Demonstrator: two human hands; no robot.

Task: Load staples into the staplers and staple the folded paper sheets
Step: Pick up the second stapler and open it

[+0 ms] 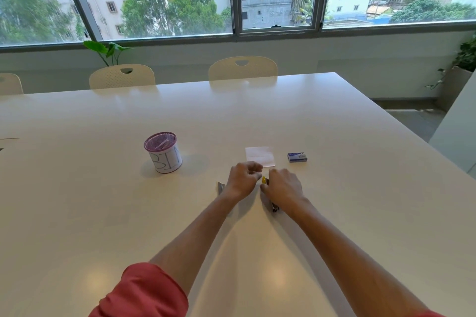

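Note:
My right hand (282, 186) is closed over a yellow stapler (264, 180) that lies on the white table (334, 213); its dark metal end (275, 207) sticks out below my palm. My left hand (243, 179) has its fingers pinched together right beside the stapler's yellow tip; whether it holds staples is too small to tell. A second, grey stapler (221, 187) lies just left of my left wrist. A folded white paper sheet (260, 156) rests beyond my hands. A small blue staple box (297, 157) sits to its right.
A pink mesh cup (163, 152) with a white paper wrap stands to the left on the table. Cream chairs (242, 68) line the far edge below a wide window. Potted plants stand at the far left and right.

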